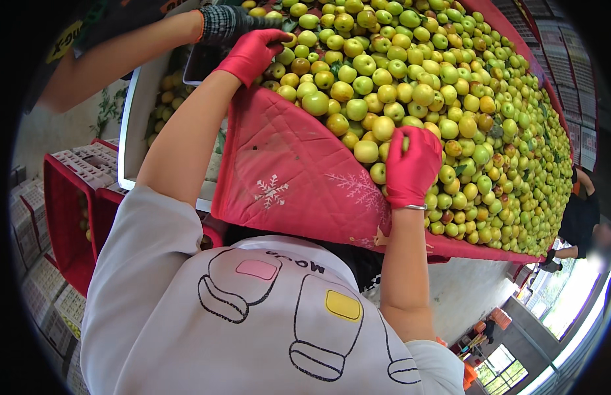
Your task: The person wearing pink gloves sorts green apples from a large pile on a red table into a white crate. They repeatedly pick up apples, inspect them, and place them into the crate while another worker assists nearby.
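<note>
A large heap of small round green-and-yellow fruit (362, 85), some blushed brown, covers a table lined with pink quilted cloth (279, 151). My left hand (256, 56), in a pink glove, reaches over the heap's far left edge. Its fingers stretch to the right, apart from the thumb, beside several fruits. My right hand (414, 168), also pink-gloved, is at the near edge of the heap. Its fingers curl down, and a bit of green fruit (405, 143) shows between them. The undersides of both hands are hidden.
A co-worker's hand in a grey knit glove (234, 25) is just beyond my left hand. A white-rimmed bin (129, 125) with fruit stands at the left, beside red crates (68, 210). Another person (578, 210) is at the far right. Stacked boxes (568, 72) line the back right.
</note>
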The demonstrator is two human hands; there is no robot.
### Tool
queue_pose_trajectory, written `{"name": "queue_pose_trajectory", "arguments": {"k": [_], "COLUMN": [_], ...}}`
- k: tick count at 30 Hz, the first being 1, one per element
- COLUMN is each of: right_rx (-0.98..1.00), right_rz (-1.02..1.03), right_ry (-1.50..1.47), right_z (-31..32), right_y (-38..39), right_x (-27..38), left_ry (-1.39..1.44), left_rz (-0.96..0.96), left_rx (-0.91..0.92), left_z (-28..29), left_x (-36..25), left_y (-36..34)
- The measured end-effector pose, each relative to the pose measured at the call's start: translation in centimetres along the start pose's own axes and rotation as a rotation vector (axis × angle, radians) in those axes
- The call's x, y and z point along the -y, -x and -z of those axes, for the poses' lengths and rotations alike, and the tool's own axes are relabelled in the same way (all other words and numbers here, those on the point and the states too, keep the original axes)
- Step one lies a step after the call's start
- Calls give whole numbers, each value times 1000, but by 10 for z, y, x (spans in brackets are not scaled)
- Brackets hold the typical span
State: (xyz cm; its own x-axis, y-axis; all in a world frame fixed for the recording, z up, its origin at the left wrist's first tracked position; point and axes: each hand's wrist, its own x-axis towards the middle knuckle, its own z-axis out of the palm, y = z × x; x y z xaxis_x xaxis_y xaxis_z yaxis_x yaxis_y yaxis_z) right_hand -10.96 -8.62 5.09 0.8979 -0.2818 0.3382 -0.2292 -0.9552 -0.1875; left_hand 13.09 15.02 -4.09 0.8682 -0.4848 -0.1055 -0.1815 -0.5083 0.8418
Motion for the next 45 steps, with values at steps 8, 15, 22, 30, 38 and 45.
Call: {"name": "queue_pose_trajectory", "arguments": {"k": [8, 15, 22, 30, 38, 45], "right_rx": [83, 191, 216, 230, 267, 273], "right_rz": [-65, 60, 207, 164, 90, 80], "right_ry": [0, -363, 24, 9, 14, -6], "right_z": [16, -1, -38, -24, -22, -21], "right_y": [0, -29, -12, -11, -11, -9], "right_x": [-9, 38, 50, 46, 48, 47], "left_ry": [401, -76, -397, -473, -587, -781], "left_rz": [59, 524, 208, -446, -270, -22], "left_rx": [-136, -170, -35, -2, 272, 124], "left_z": [40, 171, 137, -57, -67, -64], "left_x": [-54, -1, -20, -46, -33, -41], "left_y": [93, 228, 204, 25, 5, 3]}}
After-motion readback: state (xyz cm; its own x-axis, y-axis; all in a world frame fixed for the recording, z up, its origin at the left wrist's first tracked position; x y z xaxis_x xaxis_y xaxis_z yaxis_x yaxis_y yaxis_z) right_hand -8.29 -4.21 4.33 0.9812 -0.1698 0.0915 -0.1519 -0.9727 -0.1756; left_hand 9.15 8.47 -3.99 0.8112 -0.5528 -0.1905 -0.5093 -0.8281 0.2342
